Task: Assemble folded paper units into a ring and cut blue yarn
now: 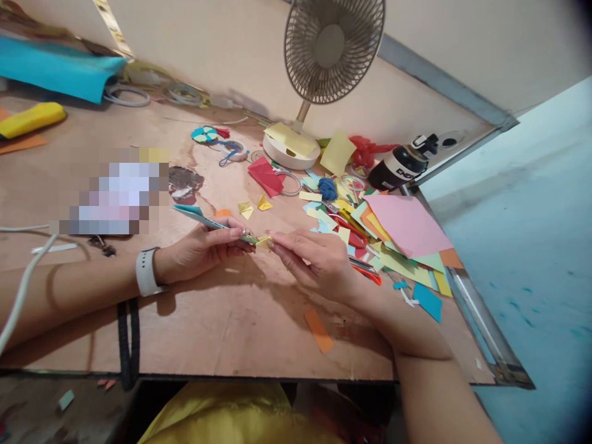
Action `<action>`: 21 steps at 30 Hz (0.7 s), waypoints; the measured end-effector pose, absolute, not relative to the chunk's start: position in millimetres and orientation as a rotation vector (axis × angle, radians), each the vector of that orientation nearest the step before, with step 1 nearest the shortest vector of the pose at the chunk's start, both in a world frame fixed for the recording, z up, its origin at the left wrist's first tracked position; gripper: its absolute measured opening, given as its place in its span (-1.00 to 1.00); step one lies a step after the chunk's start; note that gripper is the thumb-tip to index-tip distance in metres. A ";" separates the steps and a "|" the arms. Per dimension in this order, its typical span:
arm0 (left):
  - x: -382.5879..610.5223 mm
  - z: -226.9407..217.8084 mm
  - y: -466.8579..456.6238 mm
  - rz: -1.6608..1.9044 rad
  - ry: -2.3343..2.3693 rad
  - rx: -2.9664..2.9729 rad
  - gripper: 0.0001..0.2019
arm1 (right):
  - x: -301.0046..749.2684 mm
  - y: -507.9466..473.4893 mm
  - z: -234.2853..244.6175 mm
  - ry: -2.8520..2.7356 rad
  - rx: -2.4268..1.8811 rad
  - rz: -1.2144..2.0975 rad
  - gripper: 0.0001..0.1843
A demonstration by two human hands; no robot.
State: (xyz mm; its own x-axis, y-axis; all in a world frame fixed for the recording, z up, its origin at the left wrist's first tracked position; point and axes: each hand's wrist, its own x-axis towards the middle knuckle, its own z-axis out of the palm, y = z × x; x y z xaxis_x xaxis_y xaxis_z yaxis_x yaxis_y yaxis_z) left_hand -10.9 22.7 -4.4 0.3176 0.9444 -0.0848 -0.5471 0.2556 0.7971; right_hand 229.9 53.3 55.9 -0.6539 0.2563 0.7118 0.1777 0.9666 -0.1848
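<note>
My left hand (198, 251), with a pale watch band on its wrist, has its thumb and fingers closed around a folded paper piece. The piece's blue end (189, 211) sticks out to the upper left. A small yellow folded paper (264, 242) sits at the other end, pinched by the fingertips of my right hand (319, 262). Both hands meet just above the tabletop, and the fingers partly hide where the papers join. Two small folded yellow papers (245, 209) lie just beyond my hands.
Coloured paper sheets (407, 225), scraps, scissors (354, 231) and a blue yarn ball (328, 189) crowd the right side. Behind them stand a fan (330, 46) and a black bottle (398, 165). An orange strip (318, 331) lies near the front edge. A blurred-out object (120, 197) lies left.
</note>
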 end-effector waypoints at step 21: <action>-11.4 -4.6 22.9 1.104 0.631 0.758 -0.81 | 229.5 53.0 56.6 -2.271 -0.318 0.258 -0.78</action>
State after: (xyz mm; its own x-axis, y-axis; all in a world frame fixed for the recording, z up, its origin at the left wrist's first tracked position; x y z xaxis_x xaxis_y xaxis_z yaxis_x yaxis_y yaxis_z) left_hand -11.4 22.9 -4.6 0.3288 0.9413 -0.0768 -0.5443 0.2554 0.7990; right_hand 229.5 53.0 56.6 -0.6403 0.3094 0.7031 0.1439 0.9474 -0.2858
